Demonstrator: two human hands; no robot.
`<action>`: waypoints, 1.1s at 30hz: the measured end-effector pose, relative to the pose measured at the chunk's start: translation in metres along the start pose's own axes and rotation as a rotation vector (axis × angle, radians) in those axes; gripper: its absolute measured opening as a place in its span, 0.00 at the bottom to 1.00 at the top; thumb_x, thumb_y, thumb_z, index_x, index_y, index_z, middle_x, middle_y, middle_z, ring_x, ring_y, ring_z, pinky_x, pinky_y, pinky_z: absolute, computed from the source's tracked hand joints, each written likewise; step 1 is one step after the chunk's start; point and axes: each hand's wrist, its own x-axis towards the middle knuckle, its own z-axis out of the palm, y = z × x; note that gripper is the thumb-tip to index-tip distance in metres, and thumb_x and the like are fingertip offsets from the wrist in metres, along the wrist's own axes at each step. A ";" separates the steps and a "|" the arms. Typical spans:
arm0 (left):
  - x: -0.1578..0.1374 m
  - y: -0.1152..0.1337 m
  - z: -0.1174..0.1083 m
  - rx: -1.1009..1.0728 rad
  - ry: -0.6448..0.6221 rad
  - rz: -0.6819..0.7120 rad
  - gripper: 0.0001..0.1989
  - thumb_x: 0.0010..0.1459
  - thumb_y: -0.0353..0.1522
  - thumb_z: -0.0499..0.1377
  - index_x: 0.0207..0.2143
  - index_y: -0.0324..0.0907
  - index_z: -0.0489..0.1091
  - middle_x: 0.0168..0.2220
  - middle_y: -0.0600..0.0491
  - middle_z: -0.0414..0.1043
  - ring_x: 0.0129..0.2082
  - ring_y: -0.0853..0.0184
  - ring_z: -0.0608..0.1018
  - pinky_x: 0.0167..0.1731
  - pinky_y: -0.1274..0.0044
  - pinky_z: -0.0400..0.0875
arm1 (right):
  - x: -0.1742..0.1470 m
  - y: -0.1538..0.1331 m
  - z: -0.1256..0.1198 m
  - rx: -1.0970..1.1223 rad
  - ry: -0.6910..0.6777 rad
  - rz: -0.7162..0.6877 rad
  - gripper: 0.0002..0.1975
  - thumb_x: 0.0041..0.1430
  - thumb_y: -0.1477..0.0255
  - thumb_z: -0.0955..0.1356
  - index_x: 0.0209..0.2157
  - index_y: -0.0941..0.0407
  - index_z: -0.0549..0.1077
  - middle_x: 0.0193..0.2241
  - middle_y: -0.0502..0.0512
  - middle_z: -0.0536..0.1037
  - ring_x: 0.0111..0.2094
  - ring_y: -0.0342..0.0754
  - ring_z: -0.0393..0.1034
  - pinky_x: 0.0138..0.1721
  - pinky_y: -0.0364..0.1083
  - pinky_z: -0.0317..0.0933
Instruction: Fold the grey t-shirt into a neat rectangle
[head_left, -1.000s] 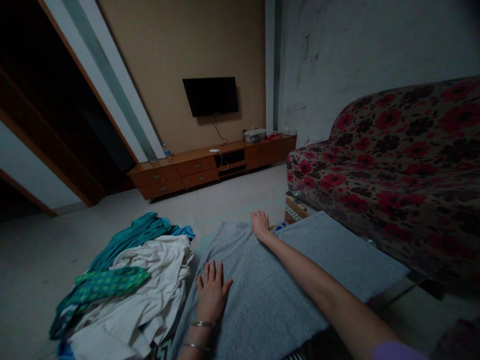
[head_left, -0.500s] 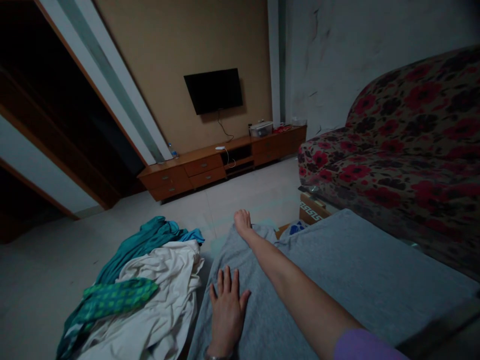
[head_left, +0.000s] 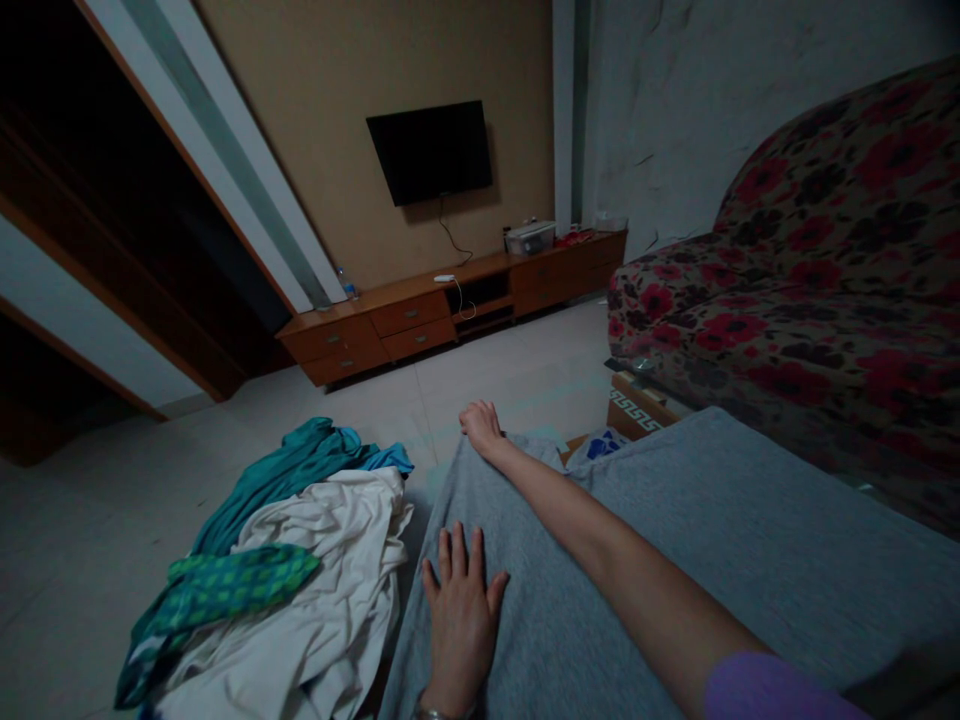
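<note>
A grey shirt (head_left: 675, 540) lies spread flat before me, with a sleeve-like part reaching toward the far left. At the far end of that part, my right hand (head_left: 481, 428) is closed on the edge of the fabric, the arm stretched across the shirt. My left hand (head_left: 461, 625) rests palm down on the near left part, fingers spread. Left of the shirt is a heap of clothes: a white cloth (head_left: 330, 560), a teal garment (head_left: 277, 490) and a green checked piece (head_left: 232, 590).
Behind the shirt stand a cardboard box (head_left: 634, 408) and a blue-and-white bag (head_left: 602, 443). A flower-patterned sofa (head_left: 810, 300) is at the right. Along the far wall runs a low wooden cabinet (head_left: 412, 318) below a television (head_left: 431, 153).
My right hand has shifted slightly left, the fabric edge still in its grip. My left hand stays flat on the shirt. The view has tilted a little.
</note>
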 end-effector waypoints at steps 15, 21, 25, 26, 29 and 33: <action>0.000 0.002 -0.002 0.042 0.004 -0.032 0.29 0.62 0.46 0.47 0.63 0.46 0.57 0.66 0.43 0.48 0.65 0.48 0.51 0.57 0.50 0.51 | -0.110 -0.018 -0.001 -0.030 0.059 -0.250 0.24 0.60 0.57 0.64 0.53 0.57 0.67 0.56 0.63 0.67 0.59 0.56 0.54 0.58 0.55 0.50; 0.001 0.005 -0.010 0.055 -0.037 -0.032 0.29 0.62 0.46 0.46 0.63 0.46 0.57 0.66 0.44 0.47 0.65 0.49 0.51 0.58 0.51 0.51 | -0.113 0.061 -0.026 0.001 -0.105 -0.107 0.25 0.64 0.64 0.61 0.59 0.60 0.62 0.63 0.64 0.57 0.64 0.53 0.49 0.63 0.52 0.45; 0.001 0.007 -0.012 0.071 -0.045 -0.047 0.29 0.62 0.46 0.46 0.63 0.46 0.57 0.66 0.43 0.47 0.65 0.49 0.51 0.58 0.51 0.51 | -0.123 0.055 -0.059 0.004 -0.041 -0.069 0.27 0.64 0.65 0.62 0.60 0.63 0.60 0.62 0.66 0.58 0.64 0.52 0.49 0.63 0.51 0.46; 0.002 0.008 -0.012 0.073 -0.046 -0.048 0.29 0.62 0.46 0.46 0.63 0.45 0.56 0.66 0.43 0.46 0.66 0.49 0.51 0.58 0.51 0.50 | -0.138 0.047 -0.062 0.012 -0.014 -0.113 0.27 0.63 0.64 0.62 0.60 0.61 0.60 0.62 0.65 0.59 0.64 0.52 0.49 0.63 0.52 0.46; 0.001 0.010 -0.013 0.085 -0.057 -0.047 0.30 0.63 0.47 0.45 0.63 0.45 0.55 0.67 0.43 0.45 0.66 0.49 0.50 0.58 0.52 0.49 | -0.198 0.033 -0.061 0.047 0.012 -0.262 0.25 0.63 0.63 0.63 0.59 0.57 0.63 0.59 0.60 0.64 0.63 0.53 0.51 0.62 0.53 0.48; 0.002 0.009 -0.016 0.095 -0.113 -0.070 0.30 0.62 0.46 0.47 0.64 0.46 0.54 0.67 0.45 0.45 0.66 0.51 0.50 0.58 0.53 0.50 | -0.259 0.078 -0.065 0.046 -0.041 -0.193 0.22 0.63 0.65 0.62 0.56 0.59 0.67 0.58 0.61 0.66 0.62 0.54 0.55 0.61 0.53 0.51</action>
